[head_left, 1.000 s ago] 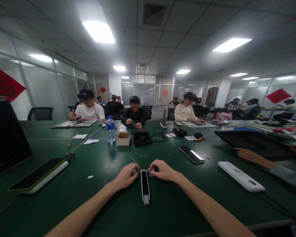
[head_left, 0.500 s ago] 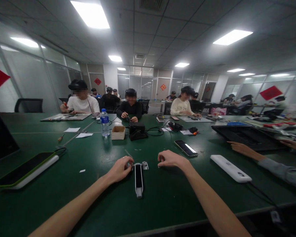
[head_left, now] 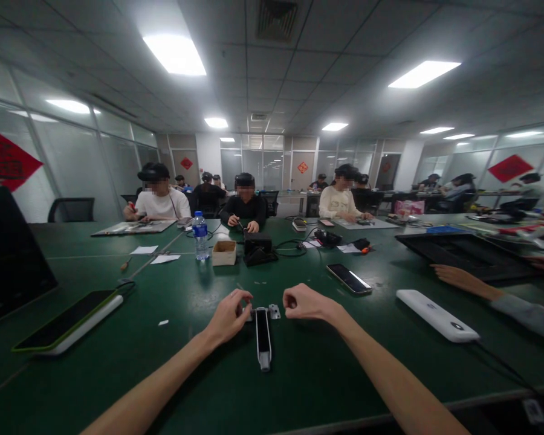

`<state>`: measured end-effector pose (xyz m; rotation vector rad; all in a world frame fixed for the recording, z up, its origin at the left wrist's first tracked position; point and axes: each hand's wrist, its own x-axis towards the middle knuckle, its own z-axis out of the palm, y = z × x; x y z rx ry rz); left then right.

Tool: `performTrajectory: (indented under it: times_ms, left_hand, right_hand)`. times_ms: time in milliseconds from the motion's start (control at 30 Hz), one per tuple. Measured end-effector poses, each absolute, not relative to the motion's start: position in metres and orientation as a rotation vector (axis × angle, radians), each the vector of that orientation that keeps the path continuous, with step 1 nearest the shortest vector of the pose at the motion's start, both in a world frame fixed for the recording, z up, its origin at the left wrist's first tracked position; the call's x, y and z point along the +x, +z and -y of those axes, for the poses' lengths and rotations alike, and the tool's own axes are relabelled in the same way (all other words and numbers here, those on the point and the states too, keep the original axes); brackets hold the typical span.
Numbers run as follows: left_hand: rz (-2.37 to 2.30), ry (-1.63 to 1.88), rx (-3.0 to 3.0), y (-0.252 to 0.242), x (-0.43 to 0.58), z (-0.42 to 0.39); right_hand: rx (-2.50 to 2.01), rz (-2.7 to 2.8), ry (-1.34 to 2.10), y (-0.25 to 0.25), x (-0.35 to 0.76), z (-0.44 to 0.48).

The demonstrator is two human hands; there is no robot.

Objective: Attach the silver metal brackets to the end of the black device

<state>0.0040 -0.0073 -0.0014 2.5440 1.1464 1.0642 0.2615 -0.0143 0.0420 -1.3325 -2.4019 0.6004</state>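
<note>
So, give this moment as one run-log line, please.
left hand: at left metal plate, contact unclear | right hand: curled, just off right metal plate | slim white-framed piece: lying on green table

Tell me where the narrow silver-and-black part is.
In the head view, the narrow silver-and-black part lies on the green table at lower centre, between the left hand and the right hand.

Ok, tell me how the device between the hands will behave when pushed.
The device is probably stiff, judging by its straight pale frame. Lying flat, with tabs jutting sideways, it seems unlikely to roll.
</note>
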Motion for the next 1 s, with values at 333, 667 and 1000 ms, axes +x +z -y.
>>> performTrajectory:
  times_ms: [333, 667, 1000]
  left_hand:
    - [-0.841, 1.128, 2.826, 0.003, 0.018, 0.025]
    - [-1.004, 1.033, 2.697, 0.004, 0.014, 0.021]
    - [-1.094, 1.045, 2.646, 0.004, 0.011, 0.016]
  right_hand:
    - [-0.914, 1.808, 0.995, 0.007, 0.21, 0.02]
    - [-0.882, 1.717, 1.136, 0.006, 0.211, 0.019]
    - [-0.889, 1.851, 0.996, 0.008, 0.215, 0.019]
